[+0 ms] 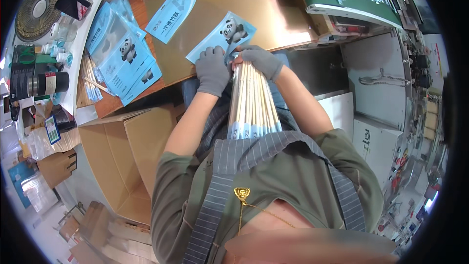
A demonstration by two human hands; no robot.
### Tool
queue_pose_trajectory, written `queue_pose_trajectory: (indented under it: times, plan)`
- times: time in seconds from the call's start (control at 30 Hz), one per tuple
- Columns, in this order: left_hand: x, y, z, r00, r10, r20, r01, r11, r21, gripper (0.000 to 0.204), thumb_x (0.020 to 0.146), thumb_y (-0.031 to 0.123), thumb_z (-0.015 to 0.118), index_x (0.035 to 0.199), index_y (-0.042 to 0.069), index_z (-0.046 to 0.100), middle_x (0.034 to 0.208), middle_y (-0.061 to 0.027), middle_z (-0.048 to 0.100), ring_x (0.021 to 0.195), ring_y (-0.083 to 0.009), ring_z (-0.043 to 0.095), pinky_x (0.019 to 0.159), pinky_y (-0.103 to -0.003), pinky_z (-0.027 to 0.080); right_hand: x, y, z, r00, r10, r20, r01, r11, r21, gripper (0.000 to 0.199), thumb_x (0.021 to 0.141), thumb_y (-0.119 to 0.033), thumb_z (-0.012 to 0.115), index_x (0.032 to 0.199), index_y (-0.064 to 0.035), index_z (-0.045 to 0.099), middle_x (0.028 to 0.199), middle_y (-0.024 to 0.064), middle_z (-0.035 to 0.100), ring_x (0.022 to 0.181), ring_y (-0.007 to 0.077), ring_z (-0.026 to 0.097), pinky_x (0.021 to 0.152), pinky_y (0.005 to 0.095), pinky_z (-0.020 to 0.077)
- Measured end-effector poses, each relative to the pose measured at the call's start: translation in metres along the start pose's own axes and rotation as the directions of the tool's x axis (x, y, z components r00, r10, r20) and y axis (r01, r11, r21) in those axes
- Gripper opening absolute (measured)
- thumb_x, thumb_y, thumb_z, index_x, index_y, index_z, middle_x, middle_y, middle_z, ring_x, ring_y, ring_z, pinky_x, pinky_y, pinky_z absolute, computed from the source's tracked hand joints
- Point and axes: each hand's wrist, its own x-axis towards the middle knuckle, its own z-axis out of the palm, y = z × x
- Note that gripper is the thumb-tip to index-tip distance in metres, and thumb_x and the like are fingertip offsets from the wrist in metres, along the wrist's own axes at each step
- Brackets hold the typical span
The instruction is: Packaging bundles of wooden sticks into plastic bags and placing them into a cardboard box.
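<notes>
My two hands wear grey gloves with bare fingertips and meet at the table's front edge. A bundle of individually wrapped chopsticks (255, 99) slopes from them toward my apron, its blue-printed ends nearest me. My right hand (263, 61) is closed around the bundle's far end. My left hand (213, 71) is curled on the near edge of a blue plastic bag (215, 42) with a panda print, lying flat on the table. Where bag and bundle meet, the fingers partly hide the contact. Farther left lies another blue printed bag (171, 15), touched by neither hand.
A pile of blue panda bags (119, 51) covers the table's left end, with loose wrapped chopsticks (91, 79) beside it. A green-lined tray (342, 1) of wrapped chopsticks stands far right. An open cardboard box (117, 159) sits below left. A fan (41, 7) stands on the left shelf.
</notes>
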Motion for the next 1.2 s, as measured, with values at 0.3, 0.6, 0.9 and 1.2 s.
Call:
queue_pose_trajectory:
  times: [0.3,0.6,0.9,1.2]
  plan:
    - [-0.014,0.008,-0.023,0.999,0.043,-0.013,-0.044,0.991,-0.126,0.015,0.085,0.020,0.059,0.088,0.005,0.058,0.082,-0.0126,0.057,0.077,-0.0341,0.057,0.066,-0.042,0.046,0.002,0.008,-0.001,0.998,0.055,0.006,-0.054,0.993,-0.108,0.033,0.080,-0.009,0.053,0.109,0.0052,0.056,0.082,0.0107,0.063,0.072,0.0159,0.063,0.067,0.0264,0.0505]
    - [-0.044,0.033,-0.073,0.974,0.173,-0.145,-0.211,0.925,-0.317,0.031,0.083,0.011,0.058,0.113,0.004,0.061,0.077,-0.0136,0.051,0.066,-0.0326,0.054,0.060,-0.039,0.045,-0.041,0.016,0.036,0.989,0.143,0.024,-0.131,0.811,0.570,0.025,0.093,-0.023,0.050,0.103,-0.0028,0.061,0.087,0.0124,0.068,0.072,0.0200,0.068,0.064,0.0301,0.0583]
    - [-0.073,0.050,-0.115,0.977,0.191,-0.098,-0.215,0.883,-0.417,0.025,0.082,0.007,0.059,0.107,0.004,0.064,0.077,-0.0146,0.059,0.062,-0.0297,0.058,0.059,-0.034,0.047,-0.118,0.007,0.044,0.764,-0.600,-0.237,-0.016,0.350,-0.937,0.031,0.079,-0.033,0.070,0.076,-0.0024,0.069,0.058,0.0144,0.058,0.061,0.0238,0.064,0.057,0.0321,0.0469]
    - [0.074,0.050,-0.261,0.992,0.111,-0.058,-0.124,0.921,-0.368,0.016,0.084,0.011,0.060,0.093,-0.001,0.066,0.068,-0.0032,0.060,0.059,-0.0080,0.052,0.056,-0.025,0.042,-0.089,-0.164,0.098,0.505,-0.838,0.206,0.530,0.113,-0.841,0.012,0.083,-0.011,0.054,0.088,-0.0060,0.063,0.057,0.0064,0.053,0.053,0.0080,0.054,0.051,0.0299,0.0428]
